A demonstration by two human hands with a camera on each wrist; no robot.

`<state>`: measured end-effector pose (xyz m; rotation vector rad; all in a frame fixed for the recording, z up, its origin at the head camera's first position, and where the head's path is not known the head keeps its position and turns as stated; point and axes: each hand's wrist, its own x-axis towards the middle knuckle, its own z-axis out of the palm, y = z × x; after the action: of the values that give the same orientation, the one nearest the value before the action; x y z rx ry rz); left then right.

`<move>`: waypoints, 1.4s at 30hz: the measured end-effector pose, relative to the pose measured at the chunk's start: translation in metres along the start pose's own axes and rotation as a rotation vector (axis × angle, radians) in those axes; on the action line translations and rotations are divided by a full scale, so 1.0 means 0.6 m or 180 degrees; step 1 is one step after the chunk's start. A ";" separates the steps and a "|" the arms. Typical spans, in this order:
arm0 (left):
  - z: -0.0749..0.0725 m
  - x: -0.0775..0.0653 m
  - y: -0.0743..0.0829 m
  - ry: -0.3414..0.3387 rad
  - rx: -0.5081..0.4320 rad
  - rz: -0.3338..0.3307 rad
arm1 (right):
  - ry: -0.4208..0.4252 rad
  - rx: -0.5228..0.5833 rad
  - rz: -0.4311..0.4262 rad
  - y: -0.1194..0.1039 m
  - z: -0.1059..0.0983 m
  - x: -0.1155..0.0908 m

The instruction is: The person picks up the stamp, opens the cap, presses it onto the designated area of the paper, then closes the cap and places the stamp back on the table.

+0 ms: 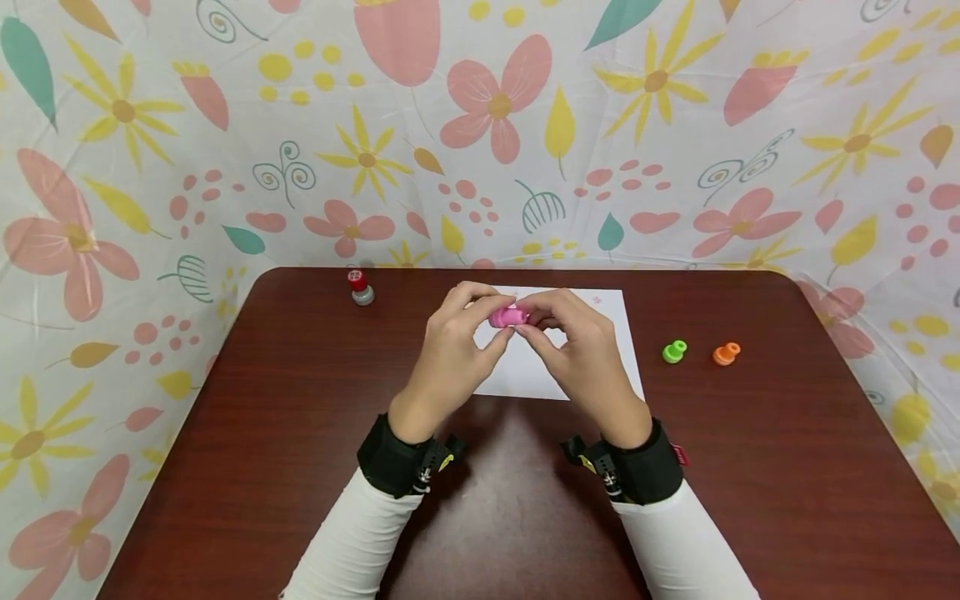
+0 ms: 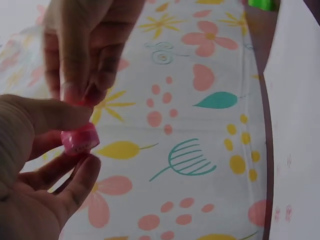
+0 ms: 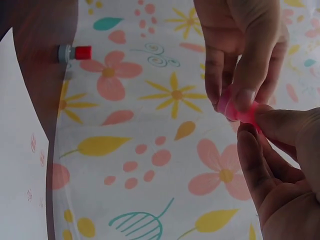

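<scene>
Over the white paper (image 1: pixel 558 367), both hands hold a small pink toy stamp (image 1: pixel 507 317), lying sideways between them. My left hand (image 1: pixel 453 354) pinches its wider end between thumb and fingers. From the other side, the thumb and fingertips of my right hand (image 1: pixel 588 354) pinch the narrower handle end. In the left wrist view, the round end of the pink stamp (image 2: pixel 81 140) shows between the left fingers. The right wrist view has the stamp (image 3: pixel 231 107) partly hidden by fingers of both hands. Small pink prints mark the paper near its far edge.
A red-topped stamp with a grey base (image 1: pixel 361 288) stands at the table's far left. To the right of the paper are a green stamp (image 1: pixel 674 352) and an orange stamp (image 1: pixel 726 354). A flower-patterned cloth (image 1: pixel 480 192) hangs behind the brown table (image 1: pixel 300 450).
</scene>
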<state>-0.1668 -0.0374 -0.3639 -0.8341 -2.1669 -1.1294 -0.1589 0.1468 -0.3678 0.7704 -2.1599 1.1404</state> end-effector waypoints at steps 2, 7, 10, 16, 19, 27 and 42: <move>0.001 0.003 0.000 -0.0017 0.0125 0.0085 | -0.0018 -0.0002 -0.0018 0.000 0.002 0.000; -0.007 0.011 -0.015 -0.0081 0.0274 0.0123 | -0.0100 -0.0095 -0.0047 0.006 0.001 -0.002; -0.021 0.016 -0.032 -0.0130 0.0323 0.0040 | -0.0217 -0.0197 -0.0055 0.014 -0.004 -0.005; -0.049 0.025 -0.082 -0.0235 0.0383 -0.0345 | -0.0557 -0.0493 0.0007 0.034 -0.027 -0.013; -0.059 0.027 -0.110 -0.0297 0.0388 -0.0571 | -0.0750 -0.0665 0.0064 0.046 -0.043 -0.016; -0.064 0.030 -0.187 -0.0521 0.0362 -0.1233 | -0.1086 -0.1120 -0.0081 0.064 -0.092 -0.013; -0.020 0.020 -0.309 -0.0970 0.0657 -0.1671 | -0.1528 -0.1494 -0.0533 0.065 -0.138 -0.027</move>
<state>-0.3085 -0.1284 -0.4435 -0.3668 -2.8065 -1.0324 -0.1578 0.2393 -0.3603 1.0509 -2.5483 0.3507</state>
